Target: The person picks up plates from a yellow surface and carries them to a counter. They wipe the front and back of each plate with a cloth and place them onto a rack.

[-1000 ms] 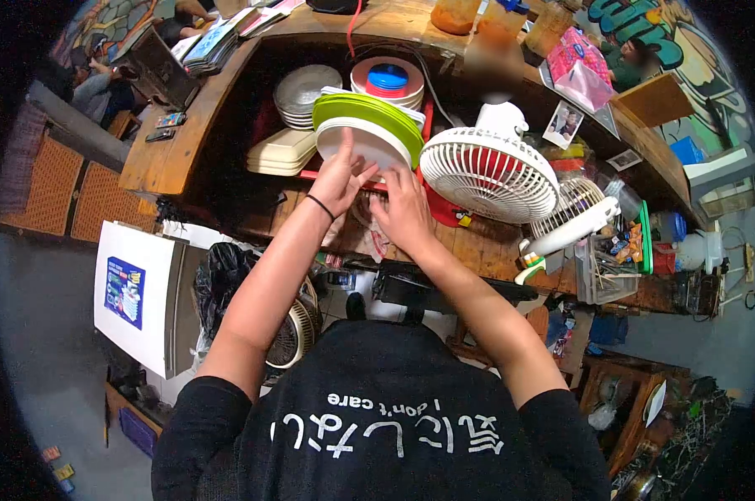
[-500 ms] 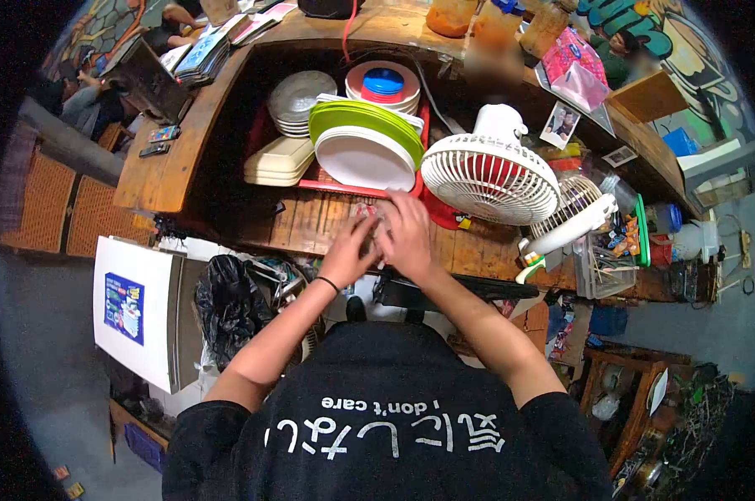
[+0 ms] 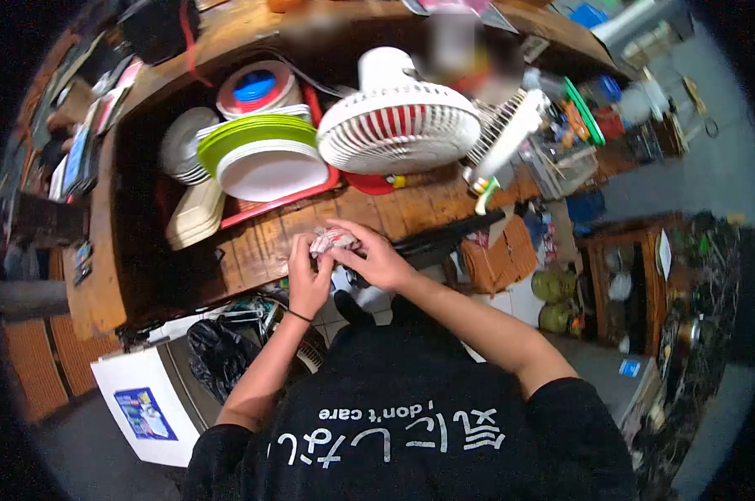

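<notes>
Between my two hands is a small crumpled white and red bundle (image 3: 334, 241), perhaps plastic or cloth. My left hand (image 3: 308, 280), with a dark band at the wrist, pinches its left side. From the right, my right hand (image 3: 372, 259) wraps its fingers round the other side. Both hands are over the front edge of the wooden counter (image 3: 265, 242). Just beyond them are white oval plates (image 3: 273, 174) and green plates (image 3: 252, 138) standing in a red tray (image 3: 281, 204).
A white fan (image 3: 398, 134) stands behind my right hand, with a second fan part (image 3: 511, 138) beside it. Cream trays (image 3: 195, 215) lie at the left. A black plastic bag (image 3: 219, 351) and a white box (image 3: 148, 413) are below the counter.
The view has turned and shifted to the right, so the plates and fan appear further left. The white and red bundle shows more clearly between my hands.
</notes>
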`<state>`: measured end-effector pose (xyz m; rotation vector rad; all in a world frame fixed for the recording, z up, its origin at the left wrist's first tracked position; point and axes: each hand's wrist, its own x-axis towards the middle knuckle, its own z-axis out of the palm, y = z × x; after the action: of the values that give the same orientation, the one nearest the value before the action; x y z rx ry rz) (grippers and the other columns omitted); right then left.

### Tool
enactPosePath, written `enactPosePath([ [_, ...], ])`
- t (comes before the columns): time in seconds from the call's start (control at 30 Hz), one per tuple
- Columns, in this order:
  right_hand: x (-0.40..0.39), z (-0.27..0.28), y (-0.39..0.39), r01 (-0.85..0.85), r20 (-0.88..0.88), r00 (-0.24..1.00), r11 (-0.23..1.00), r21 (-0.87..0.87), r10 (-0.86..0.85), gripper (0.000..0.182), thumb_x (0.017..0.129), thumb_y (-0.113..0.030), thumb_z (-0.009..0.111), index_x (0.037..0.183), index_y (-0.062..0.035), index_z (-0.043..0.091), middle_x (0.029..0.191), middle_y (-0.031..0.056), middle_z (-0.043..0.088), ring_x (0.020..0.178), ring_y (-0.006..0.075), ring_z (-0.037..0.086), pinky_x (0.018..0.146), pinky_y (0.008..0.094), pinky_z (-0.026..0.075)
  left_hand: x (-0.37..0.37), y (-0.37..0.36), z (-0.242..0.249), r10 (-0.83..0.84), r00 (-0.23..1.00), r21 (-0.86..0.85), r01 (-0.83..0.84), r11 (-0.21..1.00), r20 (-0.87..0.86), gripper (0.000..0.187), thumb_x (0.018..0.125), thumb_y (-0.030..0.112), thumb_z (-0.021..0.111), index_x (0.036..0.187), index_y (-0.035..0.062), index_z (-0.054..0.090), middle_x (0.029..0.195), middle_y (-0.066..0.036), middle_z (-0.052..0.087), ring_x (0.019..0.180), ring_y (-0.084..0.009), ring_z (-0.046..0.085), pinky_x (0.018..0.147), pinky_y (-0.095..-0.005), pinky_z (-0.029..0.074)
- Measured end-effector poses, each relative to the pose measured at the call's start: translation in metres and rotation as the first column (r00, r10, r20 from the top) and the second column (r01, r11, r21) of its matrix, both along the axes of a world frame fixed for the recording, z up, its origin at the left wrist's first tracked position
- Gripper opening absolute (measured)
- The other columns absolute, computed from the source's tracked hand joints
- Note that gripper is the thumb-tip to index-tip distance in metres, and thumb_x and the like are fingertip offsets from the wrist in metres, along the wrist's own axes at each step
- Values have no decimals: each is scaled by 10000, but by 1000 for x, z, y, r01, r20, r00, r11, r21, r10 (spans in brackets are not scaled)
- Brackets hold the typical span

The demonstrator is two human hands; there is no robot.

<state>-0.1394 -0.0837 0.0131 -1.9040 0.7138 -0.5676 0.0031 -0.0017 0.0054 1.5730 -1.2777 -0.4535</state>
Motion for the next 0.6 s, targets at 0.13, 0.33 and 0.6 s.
enactPosePath([
  [0.13,-27,4,26,-58,378,882,732,679,-281,382,978,-177,558,1336,-72,480,1136,25,575,1021,96,549,847,252,471,-37,8,4,-261,958,49,268,962,-115,333,866,162,643,1123,-29,551,957,-198,634,847,-312,634,734,-366,479],
  [0.33,-108,-14,58,73,242,803,493,867,-545,249,954,-202,596,1164,-73,562,923,-26,587,822,48,559,673,208,468,-95,11,29,-528,847,309,521,796,-68,263,869,188,660,993,-38,611,835,-181,631,733,-263,636,668,-343,486],
  [0.6,-263,-29,121,116,218,471,305,945,-855,288,917,-124,614,1192,-73,545,989,46,559,730,128,586,681,302,570,-215,13,11,-700,641,488,742,460,-314,180,957,117,561,1091,5,608,1048,-92,656,950,-156,607,855,-263,461],
])
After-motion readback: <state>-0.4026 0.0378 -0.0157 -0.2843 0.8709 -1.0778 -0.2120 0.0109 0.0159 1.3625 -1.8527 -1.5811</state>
